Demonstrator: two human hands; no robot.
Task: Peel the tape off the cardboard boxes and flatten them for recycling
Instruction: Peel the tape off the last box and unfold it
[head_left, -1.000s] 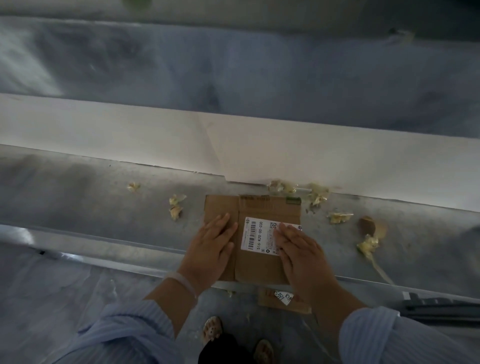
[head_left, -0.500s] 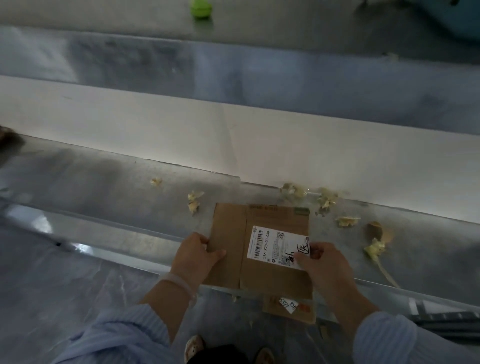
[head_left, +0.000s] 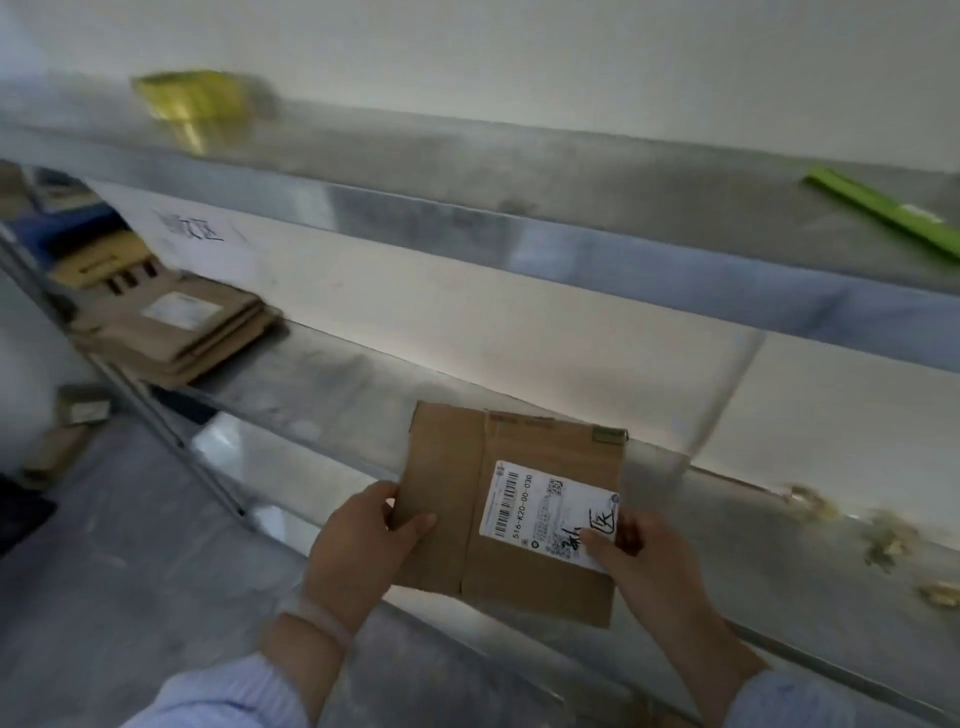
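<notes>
Two hands hold one flattened cardboard box (head_left: 511, 499) by its side edges, over the front lip of the lower metal shelf (head_left: 337, 384); whether the box touches the shelf cannot be told. The left hand (head_left: 358, 540) grips the left edge, thumb on the top face and fingers curled underneath. The right hand (head_left: 644, 561) pinches the right edge, its thumb lying on the lower right corner of a white shipping label (head_left: 550, 512).

The label sits on the right part of the box's face and is turned sideways. It carries a barcode, the printed code "516-K20-00-030", a small square code and bold black handwritten marks that cannot be read. Faint reddish print runs along the box's far edge, too blurred to read, and a small green patch (head_left: 609, 435) sits at its far right corner.

A pale bracelet (head_left: 317, 618) circles the left wrist, and both arms wear light blue sleeves.

Well to the left on the same shelf lies a stack of flattened cardboard (head_left: 171, 327), its top piece bearing a pale label. Behind it, a white board (head_left: 189, 228) shows black handwriting, illegible. Yellowish tape scraps (head_left: 883, 540) lie on the shelf to the right. On the upper shelf (head_left: 571, 171) rest a blurred yellow object (head_left: 192, 98) and a flat green strip (head_left: 878, 208)
</notes>
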